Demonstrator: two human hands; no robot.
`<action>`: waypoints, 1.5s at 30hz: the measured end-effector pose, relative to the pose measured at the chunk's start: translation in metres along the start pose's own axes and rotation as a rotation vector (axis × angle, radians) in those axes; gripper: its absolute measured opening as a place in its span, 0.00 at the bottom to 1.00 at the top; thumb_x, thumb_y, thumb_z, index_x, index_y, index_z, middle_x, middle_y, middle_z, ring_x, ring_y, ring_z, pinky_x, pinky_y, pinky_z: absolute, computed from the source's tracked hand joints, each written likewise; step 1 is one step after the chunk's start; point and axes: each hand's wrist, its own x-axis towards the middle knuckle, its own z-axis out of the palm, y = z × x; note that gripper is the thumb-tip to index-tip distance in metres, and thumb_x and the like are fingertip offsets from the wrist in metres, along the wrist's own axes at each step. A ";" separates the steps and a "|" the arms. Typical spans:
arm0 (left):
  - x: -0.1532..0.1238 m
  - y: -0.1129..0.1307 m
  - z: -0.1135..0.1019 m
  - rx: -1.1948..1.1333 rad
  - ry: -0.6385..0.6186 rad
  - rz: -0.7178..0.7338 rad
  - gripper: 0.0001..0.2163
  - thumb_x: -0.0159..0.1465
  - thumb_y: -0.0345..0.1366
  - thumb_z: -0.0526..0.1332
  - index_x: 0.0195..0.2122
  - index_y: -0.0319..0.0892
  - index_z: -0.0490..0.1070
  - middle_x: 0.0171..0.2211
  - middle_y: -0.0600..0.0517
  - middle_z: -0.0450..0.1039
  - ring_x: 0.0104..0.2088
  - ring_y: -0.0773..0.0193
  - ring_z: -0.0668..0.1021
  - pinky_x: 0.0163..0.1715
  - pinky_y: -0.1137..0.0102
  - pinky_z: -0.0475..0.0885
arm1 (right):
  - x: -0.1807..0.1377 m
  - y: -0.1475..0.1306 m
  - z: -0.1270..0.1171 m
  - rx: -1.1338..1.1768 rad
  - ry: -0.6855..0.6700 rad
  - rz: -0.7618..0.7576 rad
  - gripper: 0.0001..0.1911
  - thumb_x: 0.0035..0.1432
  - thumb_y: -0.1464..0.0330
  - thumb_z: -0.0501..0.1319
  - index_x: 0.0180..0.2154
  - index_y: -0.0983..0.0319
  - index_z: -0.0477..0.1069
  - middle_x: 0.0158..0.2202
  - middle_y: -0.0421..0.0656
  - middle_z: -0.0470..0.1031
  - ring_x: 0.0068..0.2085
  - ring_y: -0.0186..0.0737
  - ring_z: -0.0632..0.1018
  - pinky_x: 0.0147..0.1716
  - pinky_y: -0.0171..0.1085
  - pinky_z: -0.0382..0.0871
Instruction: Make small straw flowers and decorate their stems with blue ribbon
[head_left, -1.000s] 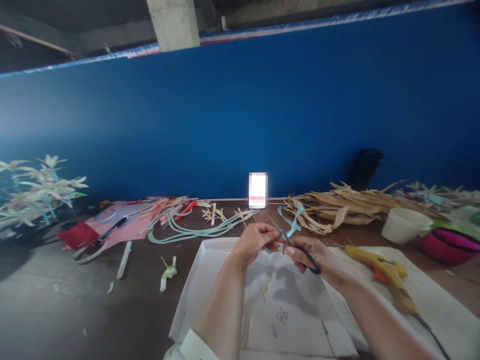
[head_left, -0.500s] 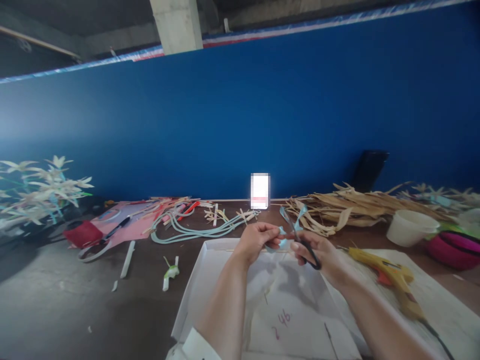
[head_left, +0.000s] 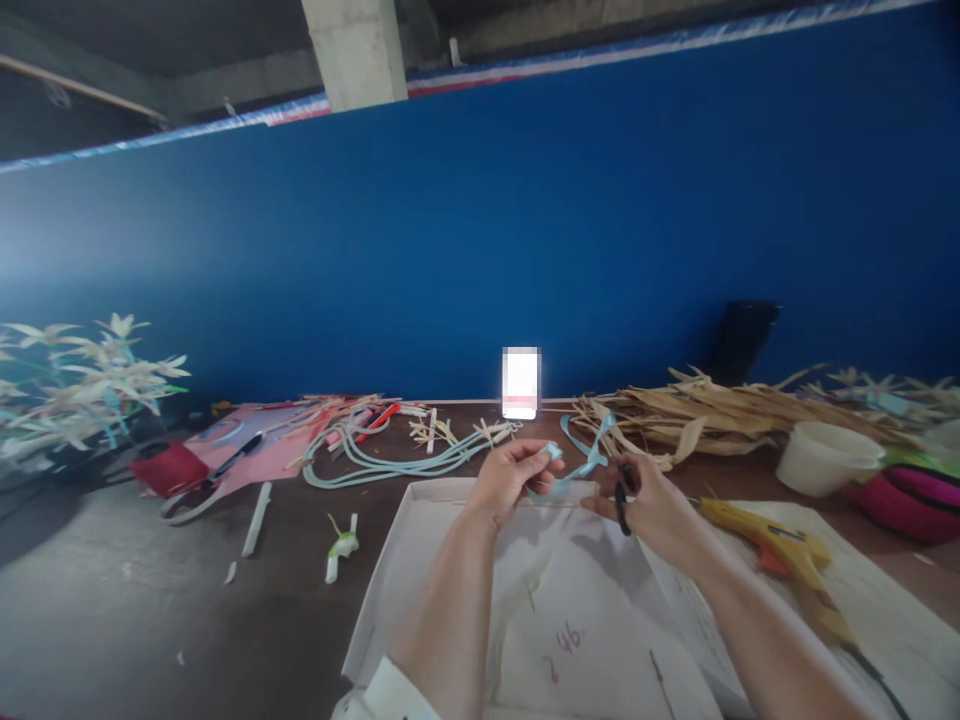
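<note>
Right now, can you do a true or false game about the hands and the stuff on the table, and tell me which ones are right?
1. The right hand holds black-handled scissors. True.
2. The left hand is empty. False: its fingertips pinch light-blue ribbon.
3. The yellow glue gun lies to the right of the shallow white box. True.
4. The looped light-blue cords are inside the white box. False: the cords lie on the table, beyond the box.
5. The white tub stands beside a magenta pouch. True.
</note>
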 end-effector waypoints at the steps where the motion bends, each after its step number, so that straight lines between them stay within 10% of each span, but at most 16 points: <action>1: 0.000 0.000 0.000 -0.006 0.004 0.010 0.16 0.50 0.40 0.67 0.38 0.37 0.74 0.32 0.47 0.75 0.23 0.73 0.71 0.23 0.77 0.65 | 0.000 -0.001 -0.003 -0.036 -0.032 0.000 0.30 0.35 0.60 0.66 0.43 0.62 0.62 0.35 0.43 0.75 0.35 0.43 0.75 0.32 0.36 0.65; 8: 0.000 0.001 0.000 -0.029 0.008 0.031 0.17 0.50 0.40 0.67 0.40 0.38 0.74 0.32 0.47 0.75 0.24 0.73 0.71 0.24 0.77 0.65 | -0.001 -0.011 -0.017 -0.407 -0.029 0.113 0.24 0.41 0.51 0.61 0.38 0.56 0.64 0.32 0.44 0.75 0.33 0.48 0.75 0.26 0.37 0.59; 15: -0.002 -0.004 0.010 0.049 -0.030 0.023 0.16 0.49 0.41 0.68 0.37 0.37 0.75 0.32 0.47 0.76 0.35 0.64 0.76 0.40 0.70 0.67 | -0.012 -0.016 0.001 -0.431 -0.059 -0.100 0.19 0.43 0.51 0.61 0.22 0.58 0.58 0.20 0.38 0.68 0.23 0.37 0.68 0.22 0.34 0.51; 26: 0.000 -0.013 0.014 0.088 -0.055 0.029 0.15 0.49 0.40 0.67 0.36 0.36 0.75 0.32 0.46 0.76 0.34 0.61 0.77 0.43 0.65 0.69 | -0.020 -0.025 0.002 -0.241 -0.360 -0.195 0.15 0.43 0.58 0.64 0.25 0.60 0.63 0.22 0.39 0.70 0.24 0.35 0.68 0.23 0.33 0.52; 34: -0.001 -0.014 0.017 0.141 -0.046 0.042 0.14 0.49 0.39 0.67 0.34 0.36 0.76 0.32 0.46 0.77 0.34 0.60 0.77 0.42 0.65 0.70 | -0.022 -0.023 0.005 -0.472 -0.255 -0.168 0.19 0.41 0.50 0.63 0.29 0.57 0.67 0.23 0.40 0.71 0.24 0.39 0.70 0.22 0.34 0.47; 45: -0.001 -0.014 0.017 0.154 -0.021 0.029 0.15 0.49 0.40 0.67 0.35 0.36 0.76 0.32 0.45 0.77 0.35 0.60 0.78 0.43 0.65 0.70 | -0.025 -0.030 0.003 -0.124 -0.440 -0.240 0.11 0.47 0.63 0.60 0.32 0.60 0.63 0.23 0.37 0.68 0.23 0.35 0.66 0.22 0.33 0.53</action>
